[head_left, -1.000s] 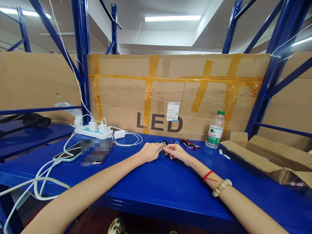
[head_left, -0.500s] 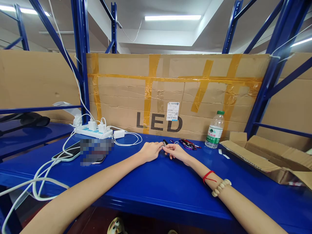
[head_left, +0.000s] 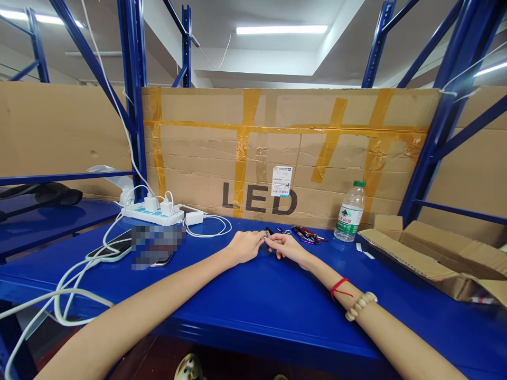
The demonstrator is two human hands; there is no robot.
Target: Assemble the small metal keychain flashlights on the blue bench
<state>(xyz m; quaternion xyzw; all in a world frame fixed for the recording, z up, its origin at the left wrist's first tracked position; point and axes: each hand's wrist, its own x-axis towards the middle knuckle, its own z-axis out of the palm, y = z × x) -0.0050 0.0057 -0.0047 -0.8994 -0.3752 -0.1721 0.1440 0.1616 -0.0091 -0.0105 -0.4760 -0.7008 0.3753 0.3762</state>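
Left of the bottle [head_left: 349, 212], a small black item [head_left: 269, 231] is pinched in the fingers of the right hand [head_left: 288, 246]; whether it is gripped by the left hand [head_left: 246, 246] cannot be told. Nearer than the bottle, broad desk [head_left: 257, 295] room is left to the front edge [head_left: 253, 332].

Blue shelf [head_left: 257, 301] bears pens [head_left: 310, 235]; bottle [head_left: 349, 214]; carton [head_left: 412, 258].

On the bench [head_left: 253, 306], left of the bottle [head_left: 349, 215]: pens [head_left: 309, 235] nearby, then adapter [head_left: 194, 218], power strip [head_left: 154, 218] and phone [head_left: 121, 248] well apart. Right of the bottle: paper scraps [head_left: 368, 255], then box [head_left: 412, 258]. Behind the bottle: cardboard panel [head_left: 198, 153].
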